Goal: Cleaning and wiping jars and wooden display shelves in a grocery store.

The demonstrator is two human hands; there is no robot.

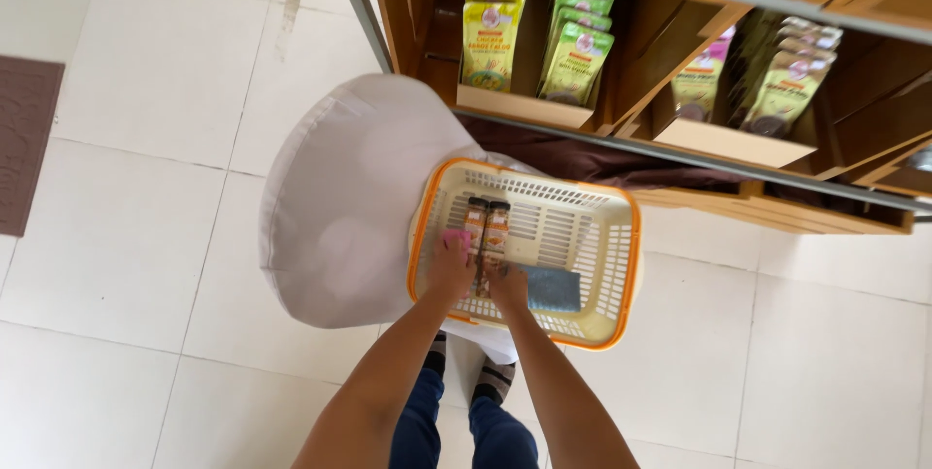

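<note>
Both hands inside slatted cream plastic basket [602,202] with orange rim: left hand [452,270] and right hand [507,284] each gripping a slim orange-labelled jar [485,226] near its left wall.

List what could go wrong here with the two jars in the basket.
1. The basket sits on a rounded white cushion and overhangs its edge, so pressing down inside may tip it.
2. The two jars lie side by side on the slatted bottom; they could roll or knock together when the left hand and right hand let go.
3. The pink item and grey sponge crowd the hands.
</note>
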